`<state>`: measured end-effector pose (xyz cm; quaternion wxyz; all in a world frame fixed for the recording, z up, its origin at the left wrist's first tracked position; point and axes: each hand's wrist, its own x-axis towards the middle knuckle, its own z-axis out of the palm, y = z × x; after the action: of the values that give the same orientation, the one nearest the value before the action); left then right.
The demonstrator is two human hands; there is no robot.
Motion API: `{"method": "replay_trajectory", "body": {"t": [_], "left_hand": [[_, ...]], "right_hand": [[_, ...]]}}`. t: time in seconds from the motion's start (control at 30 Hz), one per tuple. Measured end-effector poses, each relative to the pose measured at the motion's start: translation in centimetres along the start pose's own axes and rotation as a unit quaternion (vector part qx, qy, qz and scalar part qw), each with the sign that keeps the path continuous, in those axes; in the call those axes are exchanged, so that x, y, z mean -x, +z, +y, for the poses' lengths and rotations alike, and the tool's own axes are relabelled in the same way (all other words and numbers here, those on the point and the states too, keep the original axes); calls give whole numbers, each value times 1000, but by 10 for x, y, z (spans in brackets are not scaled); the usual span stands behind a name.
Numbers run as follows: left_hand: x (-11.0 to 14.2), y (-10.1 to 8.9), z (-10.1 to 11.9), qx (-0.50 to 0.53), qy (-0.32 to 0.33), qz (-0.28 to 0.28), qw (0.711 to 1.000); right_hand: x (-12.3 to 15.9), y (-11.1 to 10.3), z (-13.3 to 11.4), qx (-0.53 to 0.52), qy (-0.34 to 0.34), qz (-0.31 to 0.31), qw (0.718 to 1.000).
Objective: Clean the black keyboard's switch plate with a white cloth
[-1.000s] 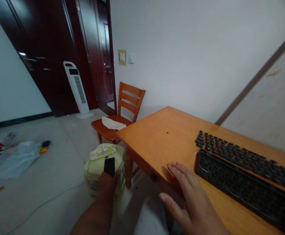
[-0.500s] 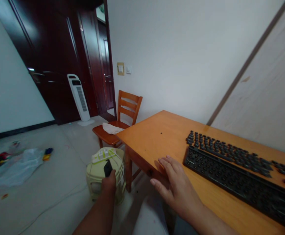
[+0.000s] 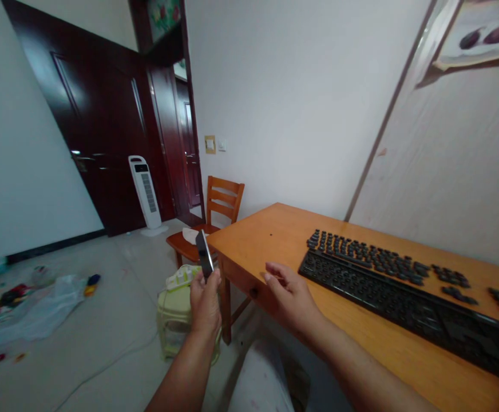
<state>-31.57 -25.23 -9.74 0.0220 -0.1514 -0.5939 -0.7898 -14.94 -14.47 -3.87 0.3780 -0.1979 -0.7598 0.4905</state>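
My left hand (image 3: 205, 300) is wrapped round a slim dark phone (image 3: 205, 255), tilted upright with its silver edge showing. It is in front of the chair and above the pale yellow stool. At the near edge of the wooden table (image 3: 249, 243), my right hand (image 3: 294, 294) hovers with its fingers loosely bent and nothing seen in them. Right of that hand lies a black keyboard (image 3: 361, 297) with its keycaps off. Rows of loose black keycaps (image 3: 361, 252) are laid out behind it on the tabletop.
A wooden chair (image 3: 225, 197) with a white cloth stands beyond the table corner. The yellow stool (image 3: 176, 312) bears a power strip (image 3: 183, 277). A white tower fan (image 3: 146, 191) is by the dark door. Plastic sheeting (image 3: 56, 303) and colourful small items lie on the floor at left.
My left hand has risen and moved right with the phone, which now stands more upright. My right hand's fingers are more bent. The view has tilted upward and shifted slightly.
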Motion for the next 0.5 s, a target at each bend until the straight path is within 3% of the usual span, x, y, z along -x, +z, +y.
{"method": "replay_trajectory", "body": {"t": [0.07,0.2,0.37,0.5], "left_hand": [[14,16,31,75,11,-45,996],[32,51,64,69,55,-127,988],[41,94,72,56,78,-205,974],[48,123,68,18,96,-221,970]], "right_hand": [[-3,2,-10,-103,50,-4,993],[-18,-5,-36,-243,102,-9,965],[-37,-29,-60,-296,80,-47,951],[-46,-53,-61,-327,58,-37,943]]}}
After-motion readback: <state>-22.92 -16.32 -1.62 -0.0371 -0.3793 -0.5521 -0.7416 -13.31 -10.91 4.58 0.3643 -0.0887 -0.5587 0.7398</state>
